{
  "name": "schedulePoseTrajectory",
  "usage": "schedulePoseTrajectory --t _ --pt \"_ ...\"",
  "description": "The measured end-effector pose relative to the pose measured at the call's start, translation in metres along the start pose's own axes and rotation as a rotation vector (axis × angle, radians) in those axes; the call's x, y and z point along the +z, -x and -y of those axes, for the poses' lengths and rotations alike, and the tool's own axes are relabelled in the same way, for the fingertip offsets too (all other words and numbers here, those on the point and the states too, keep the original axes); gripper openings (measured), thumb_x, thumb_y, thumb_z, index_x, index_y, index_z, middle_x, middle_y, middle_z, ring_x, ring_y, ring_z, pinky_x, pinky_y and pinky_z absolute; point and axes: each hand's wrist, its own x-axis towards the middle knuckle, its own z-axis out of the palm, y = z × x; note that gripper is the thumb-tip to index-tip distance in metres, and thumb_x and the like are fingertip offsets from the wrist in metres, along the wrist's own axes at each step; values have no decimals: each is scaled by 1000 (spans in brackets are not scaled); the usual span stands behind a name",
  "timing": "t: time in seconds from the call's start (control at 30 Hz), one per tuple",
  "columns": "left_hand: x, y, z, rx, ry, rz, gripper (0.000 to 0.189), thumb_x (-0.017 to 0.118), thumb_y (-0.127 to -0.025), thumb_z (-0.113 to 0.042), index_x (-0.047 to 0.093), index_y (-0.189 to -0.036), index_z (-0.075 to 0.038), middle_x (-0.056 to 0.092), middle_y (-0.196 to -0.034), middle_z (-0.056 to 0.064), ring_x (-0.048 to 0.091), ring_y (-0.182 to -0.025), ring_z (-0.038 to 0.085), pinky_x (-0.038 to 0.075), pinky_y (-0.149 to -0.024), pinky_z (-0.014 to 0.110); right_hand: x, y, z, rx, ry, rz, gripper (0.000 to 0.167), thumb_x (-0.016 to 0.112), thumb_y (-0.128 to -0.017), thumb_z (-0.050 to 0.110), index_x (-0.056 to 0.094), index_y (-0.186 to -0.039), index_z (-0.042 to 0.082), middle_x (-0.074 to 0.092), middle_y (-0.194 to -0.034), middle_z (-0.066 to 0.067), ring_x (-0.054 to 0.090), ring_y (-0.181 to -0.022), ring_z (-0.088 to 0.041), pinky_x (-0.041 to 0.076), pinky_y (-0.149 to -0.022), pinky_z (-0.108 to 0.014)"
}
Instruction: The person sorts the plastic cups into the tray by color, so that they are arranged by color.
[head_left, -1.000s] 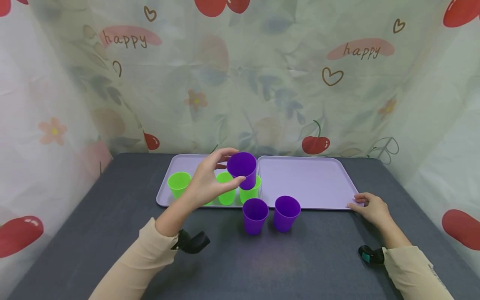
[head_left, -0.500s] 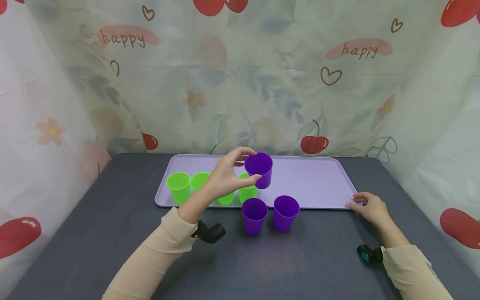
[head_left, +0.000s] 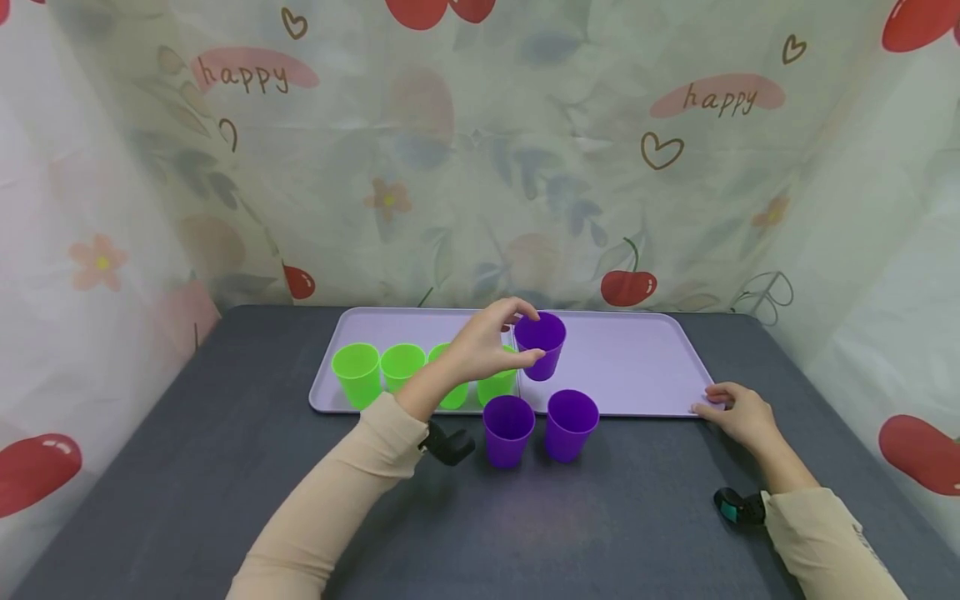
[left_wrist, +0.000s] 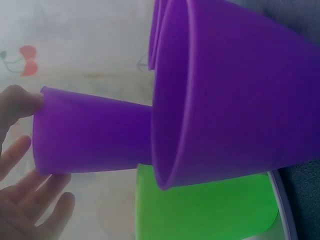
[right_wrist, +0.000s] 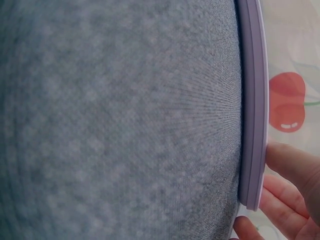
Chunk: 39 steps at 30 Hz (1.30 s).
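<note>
My left hand pinches a purple cup by its rim, thumb on the near side and fingers at the far side. The cup is upright over the left end of the right lavender tray. At that tray's front right corner my right hand grips the edge; the right wrist view shows its thumb against the rim. Two more purple cups stand upright on the table before the trays, one on the left and one on the right. In the left wrist view a standing purple cup partly covers the held one.
Several green cups stand in a row on the left lavender tray, partly behind my left arm. Both trays lie side by side on the dark grey table. A patterned curtain rises behind the table.
My left hand has carried the purple cup to the right, from above the green cups to over the right tray, lately a little lower. The right hand has stayed at the tray corner.
</note>
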Motion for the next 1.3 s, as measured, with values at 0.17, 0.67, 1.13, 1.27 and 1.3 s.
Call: schedulePoseTrajectory --t 0.17,0.67,1.13,1.27,1.3 --pt "6 -9 5 -14 -40 77 42 73 -79 -24 54 -115 -11 58 -121 5 55 -117 25 44 -100 36 0 0 0 2 -2 4 52 64 -87 28 51 -116 -13 56 -116 -34 51 -105 -47 41 -84 -54" --pt "24 -20 16 103 -261 207 40 69 -84 -24 52 -114 -4 56 -121 11 51 -118 23 40 -103 33 1 -1 0 9 1 1 52 64 -87 29 52 -116 -12 56 -116 -34 50 -106 -47 41 -85 -55" --pt "34 -19 19 93 -382 246 45 67 -86 -28 49 -121 -6 54 -125 10 52 -119 22 42 -101 35 0 2 2 2 -3 -8 50 65 -87 28 52 -114 -12 57 -115 -33 52 -104 -46 42 -83 -53" --pt "35 -20 18 79 -410 241 45 67 -86 -30 49 -121 -7 56 -124 9 53 -118 20 43 -99 38 0 1 2 2 -4 -8 50 65 -87 27 52 -114 -12 58 -115 -33 52 -104 -46 42 -83 -53" --pt "35 -20 18 73 -418 238 45 66 -86 -31 50 -120 -7 57 -124 8 53 -118 20 44 -98 39 0 1 2 3 -3 -8 50 65 -87 28 52 -114 -12 57 -115 -33 52 -104 -46 42 -83 -53"
